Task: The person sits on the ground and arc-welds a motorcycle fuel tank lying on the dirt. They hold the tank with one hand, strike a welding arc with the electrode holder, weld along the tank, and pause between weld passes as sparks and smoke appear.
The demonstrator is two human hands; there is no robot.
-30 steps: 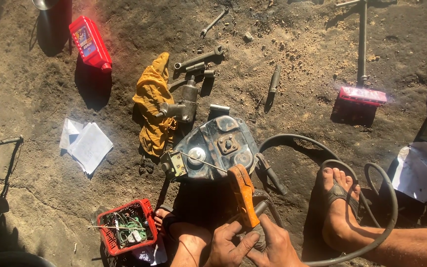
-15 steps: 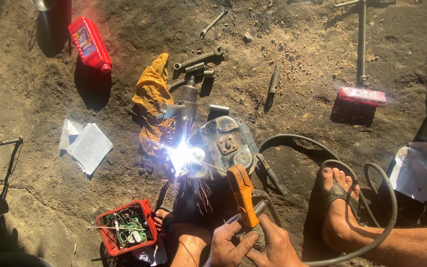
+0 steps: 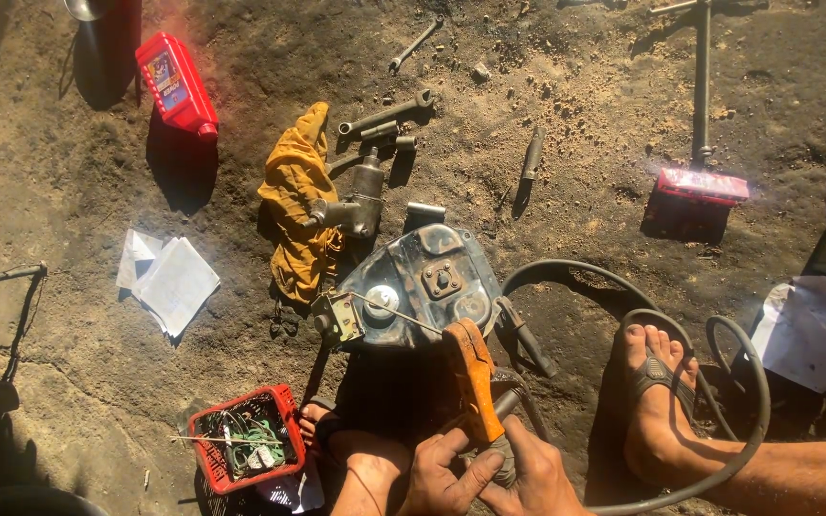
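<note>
Red plastic basket (image 3: 237,449) of wire scraps sits on the dirt just left of my hands. Left hand (image 3: 440,478) and right hand (image 3: 528,476) both clenched around the orange electrode holder (image 3: 471,377), left steadying, right on the grip. Arc, bright half a second ago, is now out; rod (image 3: 396,314) still reaches up and left from the holder to the grey metal housing (image 3: 421,285) directly above my hands. Judgement: one short tack just laid, spot cooling. Housing looks dull, scorched, with a small hinged bracket (image 3: 338,316) at its left edge. Grey cable (image 3: 690,325) loops right, past my sandalled foot (image 3: 657,392).
</note>
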